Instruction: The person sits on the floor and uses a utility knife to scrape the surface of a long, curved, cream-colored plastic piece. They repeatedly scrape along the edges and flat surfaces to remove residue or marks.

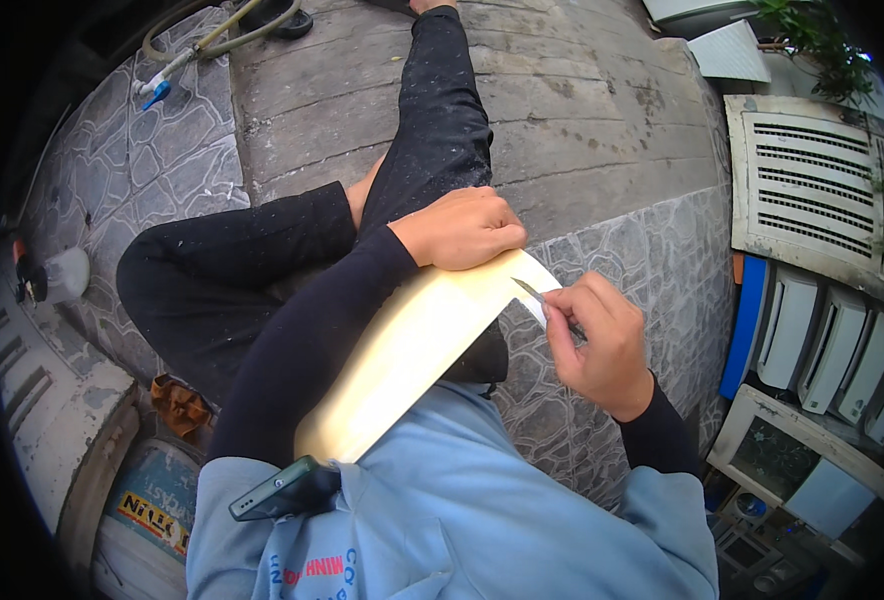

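panel (412, 345) slants in front of blue shirt (442, 470); left hand (462, 228) curled around its far end, holding it; right hand (599, 340) closed in pinch on knife (529, 290), tip at panel's notched edge.

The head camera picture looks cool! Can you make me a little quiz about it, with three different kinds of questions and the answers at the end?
1. Pick one. Which one holds the small blade? A) the left one; B) the right one.
2. True or false? The left hand touches the pale yellow panel.
3. Fill in the gap: the person's shirt is light ____.

Key: 1. B, the right hand; 2. true; 3. blue.
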A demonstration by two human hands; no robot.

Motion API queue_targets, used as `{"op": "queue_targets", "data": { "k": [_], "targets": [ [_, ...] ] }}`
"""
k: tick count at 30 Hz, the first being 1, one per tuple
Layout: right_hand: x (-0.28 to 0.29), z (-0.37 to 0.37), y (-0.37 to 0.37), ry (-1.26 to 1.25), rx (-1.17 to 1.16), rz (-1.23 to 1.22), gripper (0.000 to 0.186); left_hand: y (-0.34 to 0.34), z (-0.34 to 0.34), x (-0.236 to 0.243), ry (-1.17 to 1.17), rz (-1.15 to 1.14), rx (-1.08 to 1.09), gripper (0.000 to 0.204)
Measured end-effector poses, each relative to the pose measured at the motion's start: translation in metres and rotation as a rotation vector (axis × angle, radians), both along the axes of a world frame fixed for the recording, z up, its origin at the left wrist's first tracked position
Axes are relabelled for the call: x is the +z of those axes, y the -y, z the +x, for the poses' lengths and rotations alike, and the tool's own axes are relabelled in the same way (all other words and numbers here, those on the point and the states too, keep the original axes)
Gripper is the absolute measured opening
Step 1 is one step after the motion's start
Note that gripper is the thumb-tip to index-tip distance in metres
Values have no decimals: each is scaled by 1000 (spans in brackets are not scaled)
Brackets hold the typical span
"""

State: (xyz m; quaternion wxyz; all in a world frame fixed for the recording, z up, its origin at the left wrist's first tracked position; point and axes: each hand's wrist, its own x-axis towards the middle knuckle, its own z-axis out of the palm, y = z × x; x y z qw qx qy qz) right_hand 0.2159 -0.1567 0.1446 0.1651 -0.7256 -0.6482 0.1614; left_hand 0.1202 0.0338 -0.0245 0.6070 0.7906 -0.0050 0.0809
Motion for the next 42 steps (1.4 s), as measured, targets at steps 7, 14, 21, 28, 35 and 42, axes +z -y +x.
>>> {"op": "queue_targets", "data": {
  "k": [7,14,21,28,35,42],
  "targets": [
    [11,-2,10,-604,-467,88,10,-10,0,-10,67,-194,41,40],
    [-47,-64,55,-435,-381,250,11,-12,-2,-16,48,-195,52,39],
    [-68,-91,68,-1732,-749,57,18,-18,-6,-11,71,-208,38,41],
    [-79,-81,64,-1439,-619,171,19,-16,-4,-9,21,-240,20,42],
    [-94,-67,39,-1375,-642,171,21,-15,-5,-9,17,-263,33,40],
    [-97,-66,30,-1451,-717,187,24,-12,-4,-12,74,-214,67,40]
  ]
}}
